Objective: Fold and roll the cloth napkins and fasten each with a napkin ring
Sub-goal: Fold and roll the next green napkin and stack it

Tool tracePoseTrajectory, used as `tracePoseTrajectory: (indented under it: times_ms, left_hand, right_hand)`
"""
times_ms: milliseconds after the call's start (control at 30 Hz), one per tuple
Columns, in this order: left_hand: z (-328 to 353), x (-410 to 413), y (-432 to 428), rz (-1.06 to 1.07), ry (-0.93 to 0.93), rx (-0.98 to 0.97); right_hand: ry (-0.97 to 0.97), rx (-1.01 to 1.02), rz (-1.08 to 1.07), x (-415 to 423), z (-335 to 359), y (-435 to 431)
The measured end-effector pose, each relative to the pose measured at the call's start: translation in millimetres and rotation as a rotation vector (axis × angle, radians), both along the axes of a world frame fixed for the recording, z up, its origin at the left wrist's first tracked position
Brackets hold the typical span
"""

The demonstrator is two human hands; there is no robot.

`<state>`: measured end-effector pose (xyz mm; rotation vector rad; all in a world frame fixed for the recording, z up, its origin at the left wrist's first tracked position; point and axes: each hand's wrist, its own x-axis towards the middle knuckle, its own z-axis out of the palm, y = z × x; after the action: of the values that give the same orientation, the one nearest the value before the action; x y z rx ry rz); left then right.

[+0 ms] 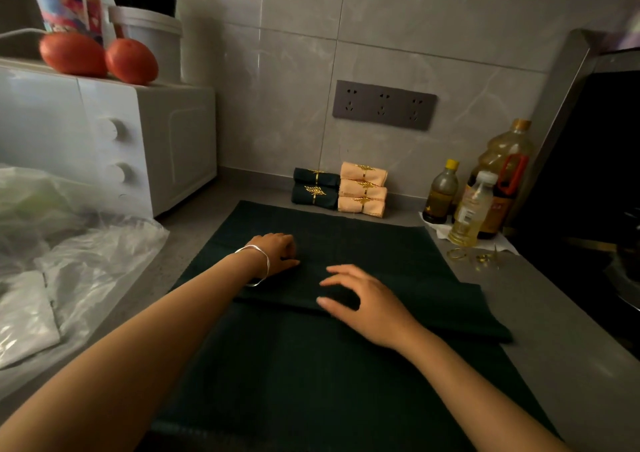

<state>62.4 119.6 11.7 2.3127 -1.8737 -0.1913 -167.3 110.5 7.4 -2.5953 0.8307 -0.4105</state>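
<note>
Fingers [289, 247] of the left hand [273, 254] curl down onto the dark green napkin [311, 365]; whether they pinch it, I cannot tell. The right hand [374, 307] spreads its fingers wide over the napkin's folded strip. The napkin lies mid-tabletop [554, 313], with ringed rolls [362, 190] at the back edge and loose rings [456, 254] near the right edge.

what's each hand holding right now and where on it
Right hand is open, fingers spread over the dark green napkin, holding nothing. Left hand lies curled on the napkin's folded band; whether it pinches the cloth cannot be told.
</note>
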Motion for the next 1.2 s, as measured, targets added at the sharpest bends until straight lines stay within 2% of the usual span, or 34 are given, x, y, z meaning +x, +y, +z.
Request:
tracePoseTrajectory:
  times_ms: [167, 367, 500, 600, 733, 867, 1067, 1200]
  left_hand:
    - [1, 6, 2, 0.026, 0.036, 0.051]
    - [7, 12, 21, 0.023, 0.072, 0.098]
    - [6, 8, 32, 0.012, 0.092, 0.123]
    - [6, -12, 38, -0.052, 0.13, 0.13]
    - [0, -50, 43, -0.169, 0.28, 0.106]
    - [-8, -84, 43, -0.233, 0.37, 0.072]
    - [3, -90, 49, -0.196, 0.211, 0.104]
    - [-1, -106, 41, -0.222, 0.142, 0.003]
  right_hand:
    - [0.072, -0.257, 0.132, 5, -8, 5]
    - [0.038, -0.425, 0.235, 1, -13, 1]
    - [0.061, -0.504, 0.217, -22, -12, -12]
    - [0.102, -0.486, 0.129, -48, -9, -23]
    - [0.122, -0.424, -0.044, -83, -5, -42]
    - [0.08, -0.268, -0.171, -107, -7, -45]
    - [0.116, -0.231, -0.011, -125, -15, -13]
    - [0.089, -0.231, 0.074, -135, -19, 11]
